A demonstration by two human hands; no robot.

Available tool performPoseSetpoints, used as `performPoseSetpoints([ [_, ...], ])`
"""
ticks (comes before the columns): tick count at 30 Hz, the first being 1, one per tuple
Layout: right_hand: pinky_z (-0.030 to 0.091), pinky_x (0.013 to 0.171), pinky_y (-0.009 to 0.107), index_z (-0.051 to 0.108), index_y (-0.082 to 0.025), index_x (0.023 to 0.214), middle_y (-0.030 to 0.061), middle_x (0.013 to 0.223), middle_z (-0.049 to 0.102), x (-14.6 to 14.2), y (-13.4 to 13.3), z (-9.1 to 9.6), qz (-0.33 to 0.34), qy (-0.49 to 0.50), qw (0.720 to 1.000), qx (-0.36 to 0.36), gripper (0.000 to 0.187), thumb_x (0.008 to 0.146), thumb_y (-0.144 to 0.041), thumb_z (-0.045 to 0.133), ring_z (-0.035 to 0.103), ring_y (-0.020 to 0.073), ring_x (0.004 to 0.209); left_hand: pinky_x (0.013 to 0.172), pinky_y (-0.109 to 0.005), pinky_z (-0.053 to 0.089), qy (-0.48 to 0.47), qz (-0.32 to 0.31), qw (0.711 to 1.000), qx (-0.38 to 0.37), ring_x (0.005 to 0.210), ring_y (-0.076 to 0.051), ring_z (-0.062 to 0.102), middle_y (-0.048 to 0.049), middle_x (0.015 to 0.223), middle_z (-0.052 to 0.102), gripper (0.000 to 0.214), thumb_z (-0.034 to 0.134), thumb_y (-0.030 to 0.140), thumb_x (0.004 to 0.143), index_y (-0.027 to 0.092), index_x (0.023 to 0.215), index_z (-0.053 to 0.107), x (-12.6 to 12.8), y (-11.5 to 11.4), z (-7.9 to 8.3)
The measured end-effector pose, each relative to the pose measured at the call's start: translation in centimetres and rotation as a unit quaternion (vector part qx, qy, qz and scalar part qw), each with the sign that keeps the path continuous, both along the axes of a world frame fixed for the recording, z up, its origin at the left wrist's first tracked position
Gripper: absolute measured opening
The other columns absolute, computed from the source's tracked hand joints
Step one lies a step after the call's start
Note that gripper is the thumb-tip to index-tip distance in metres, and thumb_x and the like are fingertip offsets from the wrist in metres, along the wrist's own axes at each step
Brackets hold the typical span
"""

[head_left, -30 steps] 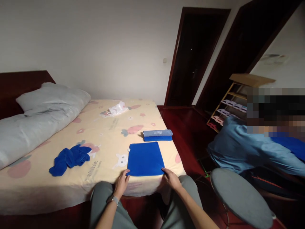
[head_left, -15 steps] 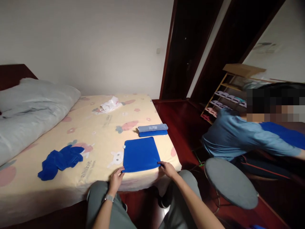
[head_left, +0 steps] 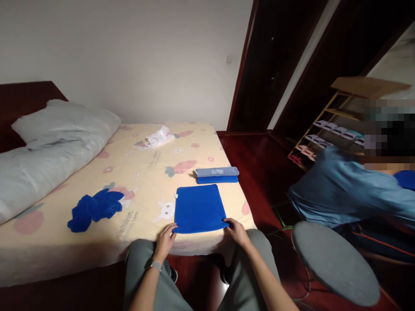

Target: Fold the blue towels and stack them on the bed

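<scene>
A flat blue cloth (head_left: pixel 199 209) with a small white tag lies spread at the near edge of the bed. My left hand (head_left: pixel 166 238) pinches its near left corner, and my right hand (head_left: pixel 236 231) grips the near right corner. Just beyond it lie a folded grey-blue towel (head_left: pixel 217 172) with white lettering and a blue folded cloth (head_left: pixel 218 179), one against the other. To the left, a crumpled blue cloth (head_left: pixel 95 209) rests on the patterned bed sheet (head_left: pixel 142 185).
A white plastic bag (head_left: pixel 159 137) sits farther back on the bed, and a grey quilt (head_left: pixel 65 151) is heaped at left. On the right are a round grey stool (head_left: pixel 333 263), a crouching person (head_left: pixel 343 190) in blue and a shoe rack (head_left: pixel 327 116).
The view has turned slightly left, so everything sits farther right in it. Both hands still hold the corners of the blue cloth, which lies in the same place on the bed.
</scene>
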State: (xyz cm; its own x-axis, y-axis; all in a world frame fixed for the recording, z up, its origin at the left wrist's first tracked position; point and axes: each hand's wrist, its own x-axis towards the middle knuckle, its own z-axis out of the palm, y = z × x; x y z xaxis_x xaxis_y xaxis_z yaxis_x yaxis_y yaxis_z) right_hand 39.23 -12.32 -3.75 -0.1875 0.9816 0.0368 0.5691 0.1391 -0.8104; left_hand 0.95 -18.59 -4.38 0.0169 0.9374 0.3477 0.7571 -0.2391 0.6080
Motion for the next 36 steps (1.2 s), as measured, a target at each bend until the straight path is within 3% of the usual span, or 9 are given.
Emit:
performPoseSetpoints([
  [3,0.045,0.106,0.044,0.072,-0.021,0.105,0.0097,0.123,0.067,0.3,0.0,-0.4,-0.011,-0.014,0.999,0.049,0.031,0.082,-0.022,0.052,0.061,0.0262,0.116,0.098,-0.04,0.056,-0.003,0.005,1.0,-0.003,0.109,-0.02,0.068,-0.0059,0.115,0.072,0.03,0.049,0.013,0.086,0.023,0.106,0.068,0.0,-0.1,0.3],
  [6,0.045,0.106,0.046,0.073,-0.023,0.109,0.0109,0.125,0.065,0.8,-0.4,0.0,0.006,-0.04,0.995,0.088,0.032,0.089,-0.026,0.049,0.059,0.0275,0.117,0.1,-0.04,0.055,0.04,-0.012,0.999,0.004,0.113,-0.02,0.066,-0.006,0.121,0.07,0.034,0.046,0.012,0.088,0.023,0.111,0.068,-0.1,-0.5,0.8],
  [10,0.047,0.102,0.045,0.071,-0.026,0.119,0.0072,0.125,0.067,1.7,-1.8,0.8,0.063,-0.085,0.99,0.091,0.04,0.09,-0.02,0.043,0.06,0.0259,0.116,0.102,-0.044,0.053,0.123,-0.06,0.991,0.012,0.116,-0.023,0.064,-0.0072,0.129,0.066,0.041,0.043,0.01,0.089,0.025,0.117,0.069,-0.3,-1.3,1.7],
  [14,0.047,0.102,0.044,0.069,-0.025,0.122,0.0063,0.122,0.07,2.1,-2.6,1.0,0.06,-0.101,0.991,0.06,0.041,0.091,-0.023,0.043,0.062,0.0263,0.115,0.1,-0.043,0.054,0.099,-0.076,0.992,-0.022,0.112,-0.022,0.065,-0.0063,0.123,0.068,0.04,0.044,0.012,0.09,0.026,0.118,0.068,-0.7,-1.6,2.0],
  [20,0.052,0.094,0.041,0.064,-0.023,0.123,0.0081,0.116,0.071,1.2,-1.4,0.4,-0.029,-0.037,0.999,-0.01,0.041,0.093,-0.045,0.046,0.066,0.0273,0.106,0.092,-0.036,0.057,-0.021,-0.004,0.998,-0.053,0.104,-0.021,0.069,-0.0059,0.112,0.072,0.026,0.048,0.03,0.095,0.025,0.115,0.063,-0.5,-0.7,0.8],
  [23,0.053,0.089,0.039,0.067,-0.022,0.116,0.0087,0.108,0.074,0.6,-0.9,0.1,-0.046,-0.029,0.998,-0.025,0.042,0.094,-0.049,0.043,0.068,0.028,0.1,0.085,-0.035,0.057,-0.049,0.045,0.997,-0.04,0.098,-0.021,0.071,-0.007,0.109,0.072,0.031,0.048,0.038,0.096,0.023,0.121,0.058,0.3,0.0,-0.1],
  [30,0.051,0.09,0.039,0.065,-0.023,0.121,0.009,0.109,0.073,-0.7,0.0,-0.2,-0.089,-0.103,0.99,0.019,0.047,0.1,-0.048,0.03,0.067,0.0282,0.103,0.089,-0.046,0.051,0.04,0.157,0.986,0.03,0.104,-0.029,0.067,-0.0129,0.108,0.072,0.034,0.042,0.037,0.098,0.02,0.124,0.056,2.4,1.2,-1.4],
  [36,0.046,0.083,0.036,0.062,-0.021,0.127,0.0112,0.103,0.073,-1.1,-0.2,1.0,-0.078,-0.25,0.964,0.042,0.046,0.103,-0.038,0.026,0.066,0.028,0.094,0.095,-0.046,0.044,0.14,0.148,0.978,0.042,0.103,-0.028,0.065,-0.0129,0.111,0.072,0.036,0.037,0.027,0.1,0.019,0.128,0.058,2.1,0.9,-0.4],
])
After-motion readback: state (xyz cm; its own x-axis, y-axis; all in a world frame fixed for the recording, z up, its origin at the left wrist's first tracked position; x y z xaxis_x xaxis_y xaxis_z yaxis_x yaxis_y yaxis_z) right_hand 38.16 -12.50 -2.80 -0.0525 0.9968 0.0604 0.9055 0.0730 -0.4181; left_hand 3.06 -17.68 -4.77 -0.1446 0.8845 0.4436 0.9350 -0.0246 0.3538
